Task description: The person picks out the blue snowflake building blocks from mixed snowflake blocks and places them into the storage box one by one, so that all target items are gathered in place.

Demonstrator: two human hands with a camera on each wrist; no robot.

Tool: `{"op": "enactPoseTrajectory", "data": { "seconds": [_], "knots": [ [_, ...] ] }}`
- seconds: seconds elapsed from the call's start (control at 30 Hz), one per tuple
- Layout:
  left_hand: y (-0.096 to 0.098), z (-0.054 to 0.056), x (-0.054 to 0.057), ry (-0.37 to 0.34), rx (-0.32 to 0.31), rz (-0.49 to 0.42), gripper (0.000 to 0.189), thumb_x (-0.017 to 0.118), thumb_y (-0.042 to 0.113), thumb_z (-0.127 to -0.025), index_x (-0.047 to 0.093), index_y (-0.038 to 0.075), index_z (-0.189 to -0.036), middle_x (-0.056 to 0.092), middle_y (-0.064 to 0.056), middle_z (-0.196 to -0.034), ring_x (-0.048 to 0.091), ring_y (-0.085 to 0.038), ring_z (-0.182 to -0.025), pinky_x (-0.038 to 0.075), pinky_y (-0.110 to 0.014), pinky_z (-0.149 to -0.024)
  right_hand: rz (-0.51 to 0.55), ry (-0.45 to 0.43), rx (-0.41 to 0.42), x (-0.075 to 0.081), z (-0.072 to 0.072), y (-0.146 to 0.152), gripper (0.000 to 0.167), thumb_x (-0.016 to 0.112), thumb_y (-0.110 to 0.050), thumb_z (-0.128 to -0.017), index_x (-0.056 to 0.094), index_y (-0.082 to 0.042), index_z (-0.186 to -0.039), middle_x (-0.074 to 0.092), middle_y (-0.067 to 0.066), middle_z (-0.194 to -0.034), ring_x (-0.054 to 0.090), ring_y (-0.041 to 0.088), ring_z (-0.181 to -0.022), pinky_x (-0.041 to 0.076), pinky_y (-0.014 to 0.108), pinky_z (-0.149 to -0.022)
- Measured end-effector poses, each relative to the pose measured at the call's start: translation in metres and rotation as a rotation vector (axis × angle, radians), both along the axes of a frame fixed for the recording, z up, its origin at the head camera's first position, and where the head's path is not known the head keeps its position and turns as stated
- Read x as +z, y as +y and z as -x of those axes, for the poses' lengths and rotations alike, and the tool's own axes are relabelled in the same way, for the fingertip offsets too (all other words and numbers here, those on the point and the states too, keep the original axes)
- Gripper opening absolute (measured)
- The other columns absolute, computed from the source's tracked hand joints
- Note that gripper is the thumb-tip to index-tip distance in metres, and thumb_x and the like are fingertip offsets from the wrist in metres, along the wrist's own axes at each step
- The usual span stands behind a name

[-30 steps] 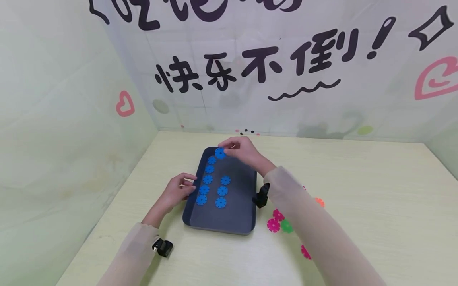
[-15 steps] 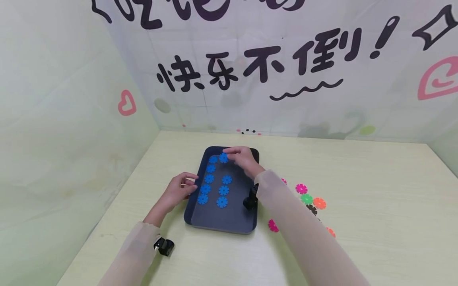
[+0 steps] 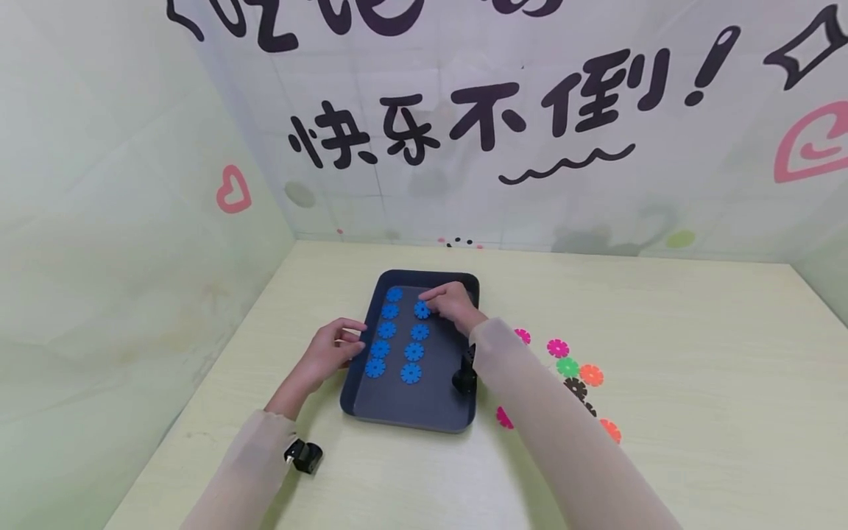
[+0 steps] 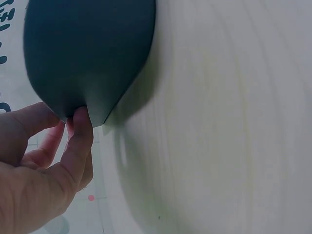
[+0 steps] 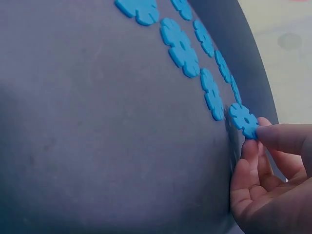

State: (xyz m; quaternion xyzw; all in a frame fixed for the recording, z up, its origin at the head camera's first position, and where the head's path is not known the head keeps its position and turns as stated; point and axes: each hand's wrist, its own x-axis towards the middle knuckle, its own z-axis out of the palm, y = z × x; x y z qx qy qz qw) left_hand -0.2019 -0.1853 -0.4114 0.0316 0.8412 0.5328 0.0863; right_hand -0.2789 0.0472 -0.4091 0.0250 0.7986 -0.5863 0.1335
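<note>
My right hand pinches a blue notched plastic disc between thumb and fingers, over the dark grey tray. The held disc is tilted, just beyond the far end of the tray's right row. That row has several blue discs lying flat. A longer row of blue discs runs along the left side. With thumb and fingertips, my left hand holds the tray's left rim; in the head view this hand lies beside the tray's long edge.
To the right of the tray, loose discs are scattered on the pale table: pink, green, orange and black. My right sleeve covers part of that group. A printed wall sheet stands behind the table.
My right hand has come from the tray's far left corner toward the right row, lowering the blue disc nearer to me. The left hand keeps its place on the rim.
</note>
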Motion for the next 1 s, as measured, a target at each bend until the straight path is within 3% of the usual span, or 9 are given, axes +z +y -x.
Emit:
{"op": "enactPoseTrajectory", "data": {
  "seconds": [0.17, 0.33, 0.6, 0.8, 1.0],
  "knots": [
    [0.002, 0.0, -0.001, -0.005, 0.0, -0.003, 0.029, 0.055, 0.0, -0.088, 0.053, -0.002, -0.118, 0.052, -0.013, -0.092, 0.055, -0.025, -0.074, 0.05, -0.032, -0.063, -0.083, 0.039, 0.003, -0.002, -0.002, -0.001, 0.02, 0.057, -0.002, -0.087, 0.07, -0.001, -0.102, 0.06, 0.013, -0.117, 0.052, 0.024, -0.11, 0.044, 0.035, -0.089],
    [0.003, 0.0, -0.001, -0.007, -0.004, -0.011, 0.029, 0.055, 0.0, -0.088, 0.053, -0.002, -0.117, 0.052, -0.013, -0.093, 0.055, -0.024, -0.074, 0.049, -0.032, -0.063, -0.112, 0.059, 0.0, -0.003, -0.003, -0.001, 0.02, 0.056, -0.001, -0.087, 0.069, 0.001, -0.101, 0.06, 0.014, -0.117, 0.047, 0.025, -0.117, 0.043, 0.037, -0.092],
    [0.004, 0.0, -0.002, -0.007, -0.008, -0.013, 0.029, 0.055, 0.0, -0.088, 0.053, -0.002, -0.117, 0.051, -0.013, -0.093, 0.054, -0.023, -0.073, 0.049, -0.031, -0.063, -0.081, 0.088, 0.008, 0.011, -0.003, 0.002, 0.024, 0.057, -0.004, -0.088, 0.066, 0.0, -0.11, 0.058, 0.014, -0.118, 0.054, 0.025, -0.104, 0.045, 0.036, -0.087],
    [0.002, 0.0, -0.002, -0.007, -0.005, -0.008, 0.029, 0.055, 0.001, -0.089, 0.052, -0.002, -0.118, 0.051, -0.014, -0.094, 0.054, -0.025, -0.075, 0.05, -0.032, -0.064, -0.05, 0.13, 0.125, 0.037, -0.002, 0.015, 0.028, 0.056, -0.007, -0.089, 0.062, 0.0, -0.115, 0.059, 0.014, -0.113, 0.056, 0.031, -0.099, 0.045, 0.041, -0.086],
    [-0.001, 0.001, -0.002, 0.008, -0.007, 0.005, 0.03, 0.055, 0.001, -0.089, 0.052, -0.002, -0.119, 0.052, -0.015, -0.096, 0.056, -0.027, -0.078, 0.051, -0.034, -0.065, -0.117, 0.237, 0.241, 0.057, -0.017, 0.049, 0.025, 0.058, -0.009, -0.088, 0.064, -0.001, -0.111, 0.062, 0.013, -0.092, 0.055, 0.029, -0.084, 0.046, 0.044, -0.08]
  ]
}}
